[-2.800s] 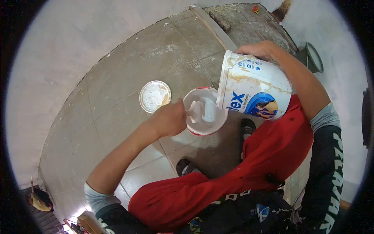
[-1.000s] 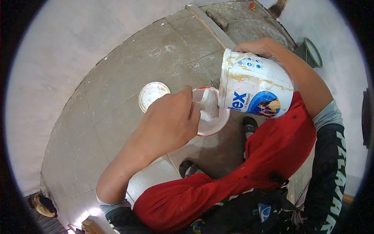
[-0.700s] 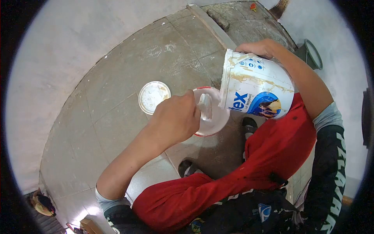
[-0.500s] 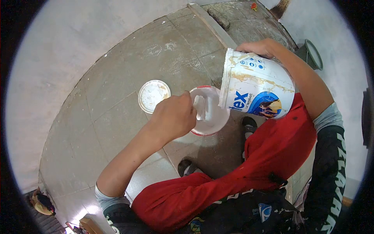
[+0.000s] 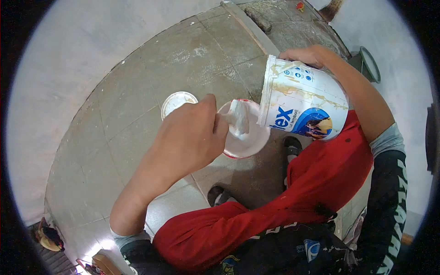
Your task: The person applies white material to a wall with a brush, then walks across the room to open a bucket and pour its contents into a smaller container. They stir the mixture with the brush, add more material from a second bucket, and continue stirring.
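My right hand (image 5: 305, 56) grips the far rim side of a large white paint bucket (image 5: 307, 103) with a blue label, tipped on its side with its mouth facing left. Fingers wrapped, my left hand (image 5: 190, 133) holds a scraper (image 5: 239, 117) whose blade is coated in white paste. Below the blade, on the floor, stands an open white bucket (image 5: 250, 149) with a red rim and white material inside. The tilted bucket's mouth is beside and above it. A round white lid (image 5: 176, 101) lies on the floor, partly hidden behind my left hand.
Tiled floor (image 5: 123, 123) with white smudges surrounds my feet. A dark green bucket (image 5: 366, 64) lies near the right wall. A raised ledge (image 5: 251, 28) runs across the far floor, with a stone-like block (image 5: 258, 20) next to it. A cardboard box (image 5: 106, 265) is at the lower left.
My left hand has risen toward the camera, with the scraper now higher and turned so its coated blade shows more. It covers more of the lid. The tilted bucket has barely moved.
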`<move>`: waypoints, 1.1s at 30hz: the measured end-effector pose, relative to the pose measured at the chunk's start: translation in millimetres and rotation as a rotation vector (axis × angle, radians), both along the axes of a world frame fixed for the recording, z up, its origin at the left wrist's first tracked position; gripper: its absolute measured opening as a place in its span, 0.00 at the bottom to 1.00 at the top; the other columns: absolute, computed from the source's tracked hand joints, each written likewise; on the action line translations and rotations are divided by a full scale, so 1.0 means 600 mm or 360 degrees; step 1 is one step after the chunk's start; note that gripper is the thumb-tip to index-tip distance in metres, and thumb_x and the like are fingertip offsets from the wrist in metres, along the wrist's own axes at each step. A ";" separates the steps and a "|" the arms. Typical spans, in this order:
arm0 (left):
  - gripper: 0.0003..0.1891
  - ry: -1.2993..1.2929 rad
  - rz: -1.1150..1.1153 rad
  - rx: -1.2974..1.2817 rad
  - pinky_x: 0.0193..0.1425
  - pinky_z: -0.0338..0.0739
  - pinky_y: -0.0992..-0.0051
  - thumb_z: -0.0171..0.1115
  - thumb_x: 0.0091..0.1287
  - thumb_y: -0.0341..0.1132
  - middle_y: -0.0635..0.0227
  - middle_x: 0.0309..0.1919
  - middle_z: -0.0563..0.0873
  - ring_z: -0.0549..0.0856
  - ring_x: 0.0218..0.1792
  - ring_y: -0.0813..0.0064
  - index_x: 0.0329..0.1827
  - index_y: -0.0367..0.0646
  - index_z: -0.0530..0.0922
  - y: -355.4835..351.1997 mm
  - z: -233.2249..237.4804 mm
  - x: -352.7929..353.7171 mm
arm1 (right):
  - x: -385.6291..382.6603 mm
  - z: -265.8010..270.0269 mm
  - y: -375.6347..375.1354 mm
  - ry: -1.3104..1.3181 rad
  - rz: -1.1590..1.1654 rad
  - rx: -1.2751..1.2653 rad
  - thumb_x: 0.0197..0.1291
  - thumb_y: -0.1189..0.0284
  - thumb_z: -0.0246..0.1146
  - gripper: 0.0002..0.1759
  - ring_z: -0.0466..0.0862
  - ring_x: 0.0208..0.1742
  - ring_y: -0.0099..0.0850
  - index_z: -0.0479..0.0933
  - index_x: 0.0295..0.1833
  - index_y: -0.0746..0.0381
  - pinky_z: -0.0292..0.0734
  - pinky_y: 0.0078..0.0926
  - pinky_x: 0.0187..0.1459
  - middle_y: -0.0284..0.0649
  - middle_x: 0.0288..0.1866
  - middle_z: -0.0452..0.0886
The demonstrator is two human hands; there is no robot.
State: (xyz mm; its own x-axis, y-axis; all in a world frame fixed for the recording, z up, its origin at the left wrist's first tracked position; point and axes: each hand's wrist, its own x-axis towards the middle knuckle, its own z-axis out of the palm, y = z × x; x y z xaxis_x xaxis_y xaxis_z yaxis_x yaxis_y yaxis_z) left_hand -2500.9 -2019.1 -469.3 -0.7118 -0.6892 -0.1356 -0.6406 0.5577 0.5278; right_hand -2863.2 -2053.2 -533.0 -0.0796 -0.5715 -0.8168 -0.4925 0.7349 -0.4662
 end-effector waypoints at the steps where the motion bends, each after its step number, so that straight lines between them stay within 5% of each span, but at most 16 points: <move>1: 0.11 -0.0001 0.0032 -0.0002 0.37 0.72 0.51 0.54 0.66 0.34 0.41 0.26 0.80 0.81 0.31 0.40 0.36 0.31 0.74 0.001 0.013 0.001 | 0.002 0.003 0.002 0.0000 0.0000 0.0001 0.66 0.51 0.54 0.22 0.83 0.27 0.16 0.84 0.48 0.55 0.79 0.22 0.30 0.31 0.39 0.89; 12: 0.10 0.0068 0.0023 0.0001 0.37 0.71 0.51 0.56 0.65 0.33 0.42 0.26 0.79 0.81 0.32 0.40 0.37 0.32 0.74 0.010 0.032 -0.002 | 0.012 0.015 -0.001 -0.0012 0.0138 -0.0030 0.65 0.50 0.54 0.22 0.83 0.26 0.16 0.85 0.46 0.55 0.79 0.21 0.29 0.30 0.37 0.89; 28: 0.12 -0.0024 -0.0144 0.0024 0.38 0.77 0.48 0.56 0.66 0.34 0.40 0.22 0.80 0.83 0.30 0.39 0.34 0.31 0.71 0.015 -0.079 -0.017 | 0.005 0.012 0.000 -0.0029 0.0056 0.0027 0.66 0.50 0.55 0.23 0.85 0.31 0.18 0.84 0.51 0.55 0.82 0.23 0.35 0.30 0.42 0.89; 33: 0.12 -0.0106 -0.0067 -0.0050 0.39 0.78 0.48 0.57 0.65 0.34 0.39 0.23 0.81 0.84 0.31 0.40 0.34 0.30 0.73 0.009 -0.107 -0.012 | 0.009 0.005 0.000 0.0023 0.0037 -0.0009 0.67 0.49 0.54 0.24 0.85 0.27 0.16 0.85 0.51 0.55 0.79 0.21 0.29 0.31 0.41 0.90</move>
State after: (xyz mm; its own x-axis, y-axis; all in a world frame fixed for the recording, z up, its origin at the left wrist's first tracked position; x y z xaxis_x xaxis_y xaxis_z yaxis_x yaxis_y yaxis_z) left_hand -2508.3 -2013.4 -533.3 -0.7304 -0.6635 -0.1623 -0.6492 0.6006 0.4667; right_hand -2857.8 -2053.4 -529.8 -0.0781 -0.5780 -0.8123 -0.5164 0.7204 -0.4629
